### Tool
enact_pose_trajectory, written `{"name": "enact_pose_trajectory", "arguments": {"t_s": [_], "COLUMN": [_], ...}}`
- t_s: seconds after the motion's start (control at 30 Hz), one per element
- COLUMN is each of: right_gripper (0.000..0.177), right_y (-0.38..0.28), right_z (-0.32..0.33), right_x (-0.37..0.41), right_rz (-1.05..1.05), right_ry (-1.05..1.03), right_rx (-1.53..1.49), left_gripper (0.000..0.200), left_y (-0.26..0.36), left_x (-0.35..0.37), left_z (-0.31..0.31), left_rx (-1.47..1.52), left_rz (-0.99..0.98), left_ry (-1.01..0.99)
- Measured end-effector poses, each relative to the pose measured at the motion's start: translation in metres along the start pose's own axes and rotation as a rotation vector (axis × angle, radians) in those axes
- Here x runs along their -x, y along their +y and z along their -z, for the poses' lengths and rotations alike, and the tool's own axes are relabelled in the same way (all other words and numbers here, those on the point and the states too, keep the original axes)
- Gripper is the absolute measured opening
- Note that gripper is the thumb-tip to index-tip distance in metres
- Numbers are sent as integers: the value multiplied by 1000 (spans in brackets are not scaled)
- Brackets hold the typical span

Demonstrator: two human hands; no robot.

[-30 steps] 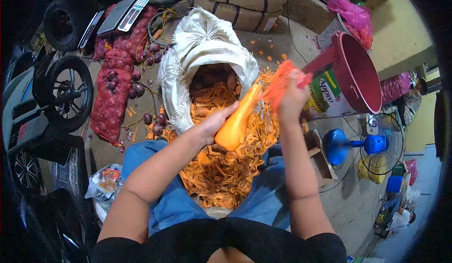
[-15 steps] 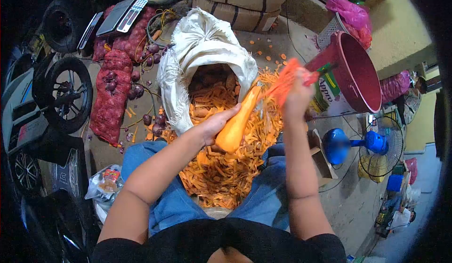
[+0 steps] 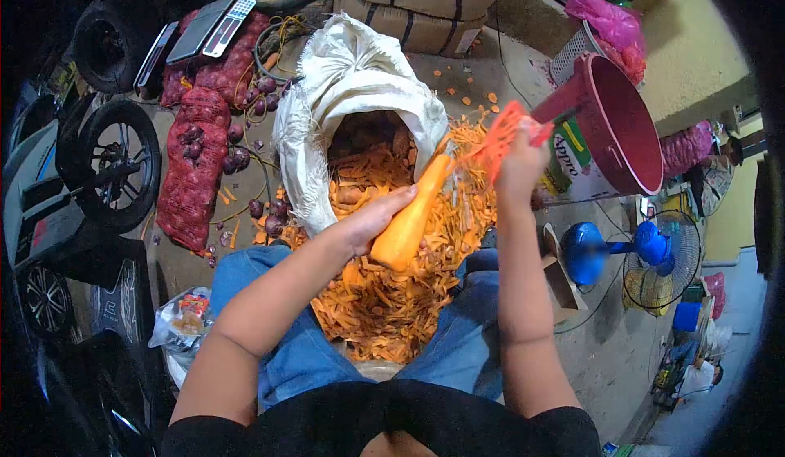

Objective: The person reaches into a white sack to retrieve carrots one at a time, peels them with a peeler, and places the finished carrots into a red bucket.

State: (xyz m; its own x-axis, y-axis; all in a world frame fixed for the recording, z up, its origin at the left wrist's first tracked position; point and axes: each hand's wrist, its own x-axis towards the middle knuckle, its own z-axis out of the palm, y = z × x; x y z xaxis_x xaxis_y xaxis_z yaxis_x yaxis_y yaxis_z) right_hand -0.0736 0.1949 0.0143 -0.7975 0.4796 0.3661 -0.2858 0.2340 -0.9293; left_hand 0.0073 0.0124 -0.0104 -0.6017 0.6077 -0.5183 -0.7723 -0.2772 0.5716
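Note:
A large peeled orange carrot (image 3: 415,218) slants up and to the right, its thick end toward my body. Around its lower half is my left hand (image 3: 372,225), fingers closed on it from the left side. My right hand (image 3: 522,167) grips a red peeler (image 3: 499,140) with a slotted flat body, held right at the carrot's narrow tip. Beneath both hands spreads a deep heap of carrot peelings (image 3: 368,314), lying between my knees. Just beyond, the mouth of a white woven sack (image 3: 304,159) gapes toward me, with unpeeled carrots and peelings inside.
Red net bags of onions (image 3: 192,191) lie on the left, with a scale (image 3: 200,28) on one. A parked motorcycle (image 3: 90,269) stands farther left. To the right are a tilted red bucket (image 3: 617,118) and a blue fan (image 3: 654,248). Cardboard boxes (image 3: 413,7) sit behind the sack.
The carrot's thick end has dipped slightly down and left in my left hand. My right hand stays near the tip with the peeler, which shows less blur now.

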Motion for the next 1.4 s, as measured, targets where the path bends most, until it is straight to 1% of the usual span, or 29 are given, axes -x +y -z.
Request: {"name": "enact_pose_trajectory", "arguments": {"t_s": [0.03, 0.1, 0.17, 0.2, 0.23, 0.27, 0.3, 0.37, 0.43, 0.47, 0.5, 0.57, 0.63, 0.7, 0.73, 0.77, 0.8, 0.83, 0.9, 0.93, 0.97, 1.03, 1.07, 1.13, 1.2, 1.27, 1.3, 1.33, 1.4], "right_gripper": [17, 18, 18, 19, 20, 20, 20, 20, 20, 20, 19, 19, 20, 20, 20, 21, 22, 19, 19, 19, 19, 20, 20, 21, 21, 21, 21, 21, 18], "right_y": [-15, -23, -22, -21, -13, 10, 29, 33, 17, 11, 7, -2, -24, -37, -37, -33, -30, -28, -7, 8, 23, 39, 42, 24, 6, -10, -6, -4, -7], "right_z": [-9, -19, -23, -22, -20, -14, -4, 13, 14, 15, 9, -8, -16, -22, -22, -22, -21, -17, -19, -13, -4, 12, 13, 13, 0, -8, -6, -3, 2], "right_x": [21, 59, 64, 66, 48, 21, -3, -27, -27, -25, -16, 8, 33, 53, 63, 71, 76, 75, 47, 24, 0, -27, -27, -22, -2, 9, 5, 3, 6], "right_rz": [60, 186, 138, 89, 114, 159, 200, -45, -92, -138, -124, 88, -94, -141, -140, -77, -15, -4, 151, 162, 173, -46, -48, -158, -144, 59, 60, 61, 126], "right_ry": [-88, -259, -276, -292, -184, -52, 83, 261, 249, 231, 94, 36, -140, -252, -254, -314, -373, -407, -190, -42, 104, 276, 279, 173, 108, -67, -196, -196, -583], "right_rx": [-11, 110, 107, 107, 108, 205, 300, 159, 98, 43, -124, 69, -19, -143, -143, -102, -61, 14, 129, 243, 353, 128, 125, -63, -89, 15, 126, 124, 539], "left_gripper": [41, 40, 39, 39, 39, 39, 41, 41, 41, 41, 42, 42, 41, 39, 38, 41, 41, 41, 44, 44, 43, 42, 41, 41, 42, 36, 35, 35, 34], "left_y": [3, 1, -2, -5, -7, -9, -13, -13, -10, -8, -6, 0, 1, -1, 3, 7, 5, 1, -7, -12, -16, -16, -13, -8, -1, 5, 9, 12, 18], "left_x": [1, -2, -5, -3, 1, 3, 0, 1, 1, 0, -1, -1, -5, -12, -12, -10, -11, -11, -12, -9, -7, -4, -3, -5, -8, -7, -6, -6, -8], "left_z": [0, -3, -7, -5, -2, 0, 2, 2, 4, 5, 6, 3, 7, 13, 8, -2, 1, 6, 11, 8, 7, 8, 8, 9, 13, 13, 12, 12, 25], "left_rx": [-18, 39, 145, 146, 76, 3, 6, -42, -86, -37, 13, 47, 64, 144, 222, 357, 358, 266, 95, 16, 15, 9, 80, 159, 102, 107, -65, -236, -295], "left_rz": [-33, -86, -182, -178, -42, 94, 77, 43, 2, -3, -8, -17, -26, -59, -91, -58, -58, -20, 81, 99, 114, 132, 119, 102, 26, 21, -110, -240, -240], "left_ry": [64, 65, 60, 60, -49, -157, -187, -161, -137, -55, 28, 25, -3, -8, -18, 68, 67, -1, -91, -189, -195, -195, -138, -85, 55, 67, 78, 87, 52]}}
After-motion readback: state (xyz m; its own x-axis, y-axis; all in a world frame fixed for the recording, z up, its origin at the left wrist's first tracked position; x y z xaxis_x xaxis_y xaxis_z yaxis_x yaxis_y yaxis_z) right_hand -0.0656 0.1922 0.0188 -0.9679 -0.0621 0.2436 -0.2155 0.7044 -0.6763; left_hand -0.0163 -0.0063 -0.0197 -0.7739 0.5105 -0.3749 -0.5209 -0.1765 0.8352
